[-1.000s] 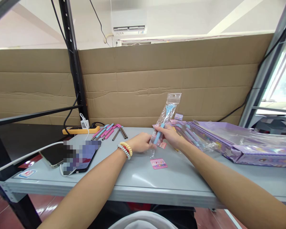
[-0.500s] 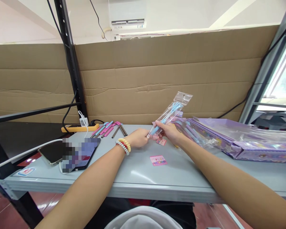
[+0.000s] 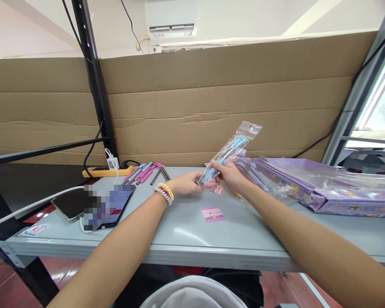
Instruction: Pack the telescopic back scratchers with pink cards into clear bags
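Observation:
A clear plastic bag [image 3: 238, 143] with light blue pens inside slants up to the right, its hang-hole flap at the top. My right hand [image 3: 228, 174] is closed round the bag's lower half. At its bottom end, my left hand [image 3: 186, 184] pinches the plastic, with its fingertips partly hidden. A pink printed card [image 3: 213, 214] lies flat on the table below my hands. Just under the bag, another small pink card [image 3: 217, 189] is visible. Beside my right wrist are more bagged pens [image 3: 259, 177], blue and purple.
A purple box [image 3: 311, 196] with clear plastic over it stands at the right. Several pink, blue and grey pens [image 3: 144, 173] lie at the back left. Two phones [image 3: 120, 207], a cable and a yellow power strip [image 3: 107, 172] are at the left. Cardboard [image 3: 211, 98] walls the back.
The bag has shifted slightly up and right with my right hand. My left hand has moved slightly left and stays at the bag's lower end.

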Demonstrator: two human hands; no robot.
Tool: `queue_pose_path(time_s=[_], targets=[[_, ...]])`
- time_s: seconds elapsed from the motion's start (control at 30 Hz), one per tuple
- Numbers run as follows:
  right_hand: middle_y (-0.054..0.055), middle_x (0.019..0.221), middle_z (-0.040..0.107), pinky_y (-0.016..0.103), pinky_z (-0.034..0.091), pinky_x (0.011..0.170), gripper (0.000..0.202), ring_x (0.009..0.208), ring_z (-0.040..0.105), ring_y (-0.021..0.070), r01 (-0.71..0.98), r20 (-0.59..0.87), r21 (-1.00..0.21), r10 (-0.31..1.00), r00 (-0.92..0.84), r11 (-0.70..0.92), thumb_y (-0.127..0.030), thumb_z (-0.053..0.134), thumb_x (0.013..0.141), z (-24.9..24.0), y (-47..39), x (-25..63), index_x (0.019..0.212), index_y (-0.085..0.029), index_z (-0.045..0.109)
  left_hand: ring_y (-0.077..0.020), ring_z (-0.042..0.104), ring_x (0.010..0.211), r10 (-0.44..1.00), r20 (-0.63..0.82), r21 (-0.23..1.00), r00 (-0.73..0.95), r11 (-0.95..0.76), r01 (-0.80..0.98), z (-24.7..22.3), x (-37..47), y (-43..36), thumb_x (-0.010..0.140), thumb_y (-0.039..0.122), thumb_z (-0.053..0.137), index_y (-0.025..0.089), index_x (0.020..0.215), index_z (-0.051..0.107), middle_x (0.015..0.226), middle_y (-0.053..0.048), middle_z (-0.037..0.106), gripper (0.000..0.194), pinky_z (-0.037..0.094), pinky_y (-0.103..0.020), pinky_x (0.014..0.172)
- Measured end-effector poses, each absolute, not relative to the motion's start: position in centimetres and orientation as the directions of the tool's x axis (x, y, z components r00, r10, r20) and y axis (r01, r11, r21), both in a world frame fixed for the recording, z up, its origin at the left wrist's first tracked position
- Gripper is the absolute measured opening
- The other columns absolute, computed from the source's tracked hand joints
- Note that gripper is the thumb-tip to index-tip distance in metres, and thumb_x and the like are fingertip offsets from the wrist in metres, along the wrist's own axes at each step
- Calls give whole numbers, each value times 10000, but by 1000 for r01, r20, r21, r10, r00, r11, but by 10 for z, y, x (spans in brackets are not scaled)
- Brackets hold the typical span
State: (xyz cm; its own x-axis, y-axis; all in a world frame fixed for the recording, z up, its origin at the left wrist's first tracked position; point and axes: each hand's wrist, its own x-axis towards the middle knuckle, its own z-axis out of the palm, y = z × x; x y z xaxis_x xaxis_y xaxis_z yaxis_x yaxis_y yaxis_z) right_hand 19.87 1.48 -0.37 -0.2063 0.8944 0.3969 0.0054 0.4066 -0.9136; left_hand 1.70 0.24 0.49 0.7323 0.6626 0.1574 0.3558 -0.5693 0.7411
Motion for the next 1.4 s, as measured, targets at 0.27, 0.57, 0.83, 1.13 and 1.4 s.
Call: queue_pose_path(time_s=[0.27, 0.57, 0.83, 1.13, 1.4], targets=[[8, 456, 537, 217, 339, 392, 429, 388, 430, 84, 94, 396, -897, 880, -261, 431, -553, 606, 717, -6, 16, 197, 602, -141, 569, -108, 525, 642, 778, 108, 802, 618, -436, 409, 4, 18, 4, 730, 609, 505, 166, 930, 539, 784, -21, 552, 487, 412, -228, 553], [15, 472, 522, 230, 356, 405, 470, 407, 428, 86, 147, 359, -897, 883, -304, 416, -587, 620, 692, -6, 11, 194, 540, -147, 549, -72, 396, 455, 727, 209, 713, 654, -571, 407, -2, 18, 8, 786, 574, 448, 160, 697, 462, 548, 34, 466, 424, 327, -221, 464], [-14, 522, 525, 235, 364, 380, 448, 375, 424, 87, -95, 401, -915, 907, -127, 392, -594, 656, 642, 2, 15, 201, 726, -160, 585, -110, 470, 529, 816, 229, 578, 530, -552, 601, -3, 13, 16, 824, 371, 402, 186, 706, 437, 612, 18, 518, 223, 352, -229, 499], [40, 458, 522, 253, 333, 372, 566, 350, 399, 98, 207, 232, -956, 969, 88, 210, -711, 502, 695, 1, 26, 209, 483, -189, 447, -173, 530, 659, 865, 295, 331, 406, -491, 806, 0, 9, 18, 833, 330, 382, 196, 776, 505, 742, -39, 598, 191, 333, -258, 543], [5, 482, 513, 252, 282, 480, 449, 472, 436, 116, 771, 584, -546, 809, 70, 328, -520, 514, 764, -2, 25, 214, 480, -183, 428, -203, 584, 739, 904, 281, 206, 323, -385, 899, 3, 5, 19, 835, 313, 421, 182, 796, 537, 807, -75, 635, 179, 353, -270, 562]])
